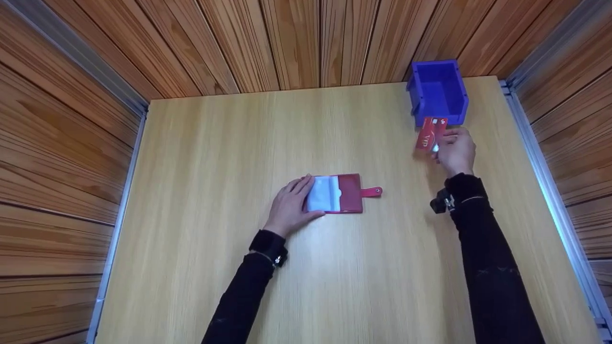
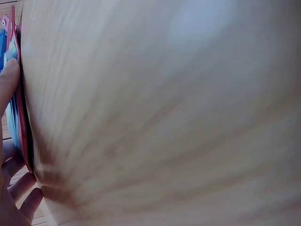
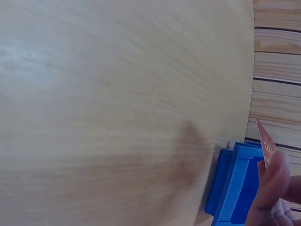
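A red card holder (image 1: 351, 193) with clear bluish sleeves lies unfolded on the table, its snap strap pointing right. My left hand (image 1: 290, 200) holds its left end, fingers along the upper left and thumb at the lower edge. In the left wrist view the thumb (image 2: 8, 82) sits on the sleeves, and the fingertips reach the table beside the holder. My right hand (image 1: 456, 149) pinches a red card (image 1: 427, 136) printed "VIP" at the front of a blue bin (image 1: 437, 91). In the right wrist view the card (image 3: 267, 143) stands up from the fingers, overlapping the bin.
The bin stands at the table's back right corner, its low front facing me. Wooden plank walls (image 1: 291, 43) rise behind and at both sides of the light wooden table (image 1: 229, 143). Metal rails (image 1: 550, 191) run along the side edges.
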Demonstrator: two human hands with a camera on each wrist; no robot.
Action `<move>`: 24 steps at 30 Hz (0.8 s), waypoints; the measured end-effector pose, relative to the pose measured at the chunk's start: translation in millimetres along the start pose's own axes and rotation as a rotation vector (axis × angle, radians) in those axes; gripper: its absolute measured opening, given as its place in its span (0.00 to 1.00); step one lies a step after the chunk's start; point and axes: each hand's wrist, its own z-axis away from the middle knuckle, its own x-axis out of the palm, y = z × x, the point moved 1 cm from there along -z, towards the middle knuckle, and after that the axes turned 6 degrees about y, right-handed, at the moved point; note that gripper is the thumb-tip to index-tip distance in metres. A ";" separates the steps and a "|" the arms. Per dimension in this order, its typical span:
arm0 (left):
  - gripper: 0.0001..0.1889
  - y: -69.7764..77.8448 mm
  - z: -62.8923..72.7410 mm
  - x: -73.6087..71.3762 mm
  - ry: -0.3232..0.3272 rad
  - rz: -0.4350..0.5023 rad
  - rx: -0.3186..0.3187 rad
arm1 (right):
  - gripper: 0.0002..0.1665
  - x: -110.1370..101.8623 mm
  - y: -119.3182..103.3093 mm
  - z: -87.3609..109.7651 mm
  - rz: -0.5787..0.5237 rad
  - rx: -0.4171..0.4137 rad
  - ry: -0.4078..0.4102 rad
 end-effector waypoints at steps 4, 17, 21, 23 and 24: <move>0.53 -1.1 -0.4 -0.5 0.008 -0.001 0.005 | 0.16 -4.8 -3.3 -9.8 0.033 -0.018 0.021; 0.53 -1.7 0.5 3.4 0.015 -0.012 0.014 | 0.15 0.6 -15.5 -39.5 0.165 -0.150 0.003; 0.52 -2.2 0.3 2.9 0.019 -0.016 0.015 | 0.20 6.5 -18.8 -47.7 0.282 -0.186 0.005; 0.52 -2.4 -0.1 2.7 0.019 -0.024 0.016 | 0.22 8.6 -19.7 -52.0 0.312 -0.208 0.019; 0.52 -2.4 -0.5 2.7 0.019 -0.028 0.015 | 0.22 9.3 -20.0 -54.4 0.320 -0.218 0.028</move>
